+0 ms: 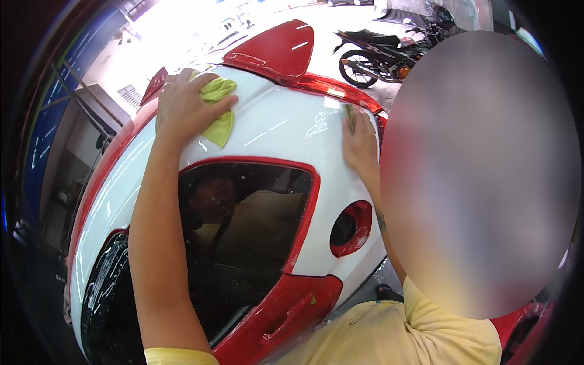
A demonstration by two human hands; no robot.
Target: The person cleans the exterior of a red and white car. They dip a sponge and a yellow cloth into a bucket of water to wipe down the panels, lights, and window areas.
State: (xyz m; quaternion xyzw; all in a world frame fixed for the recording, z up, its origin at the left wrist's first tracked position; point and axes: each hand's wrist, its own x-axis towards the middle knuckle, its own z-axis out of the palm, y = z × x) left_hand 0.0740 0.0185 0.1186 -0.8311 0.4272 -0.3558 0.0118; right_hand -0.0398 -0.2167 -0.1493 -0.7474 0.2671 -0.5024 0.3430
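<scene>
In the head view, a car body with white panels [269, 118] and red trim fills the middle. My left hand [182, 105] presses a yellow-green cloth [219, 125] against the upper white panel, fingers wrapped over its bunched part. My right hand [360, 143] lies on the white panel near the red tail light [340, 91]. It holds a thin, greenish flat piece [350, 119] on edge; what that piece is cannot be told. White glossy marks show on the paint beside it. Below my hands is a dark side window [242, 219] framed in red, with a reflection in the glass.
A red spoiler [283, 50] rises from the car's rear edge. A round red-rimmed recess [360, 228] sits below my right hand, and a red door panel with a handle [285, 324] is close to my body. Behind stands a black motorcycle [378, 54]. A blurred patch hides the right side.
</scene>
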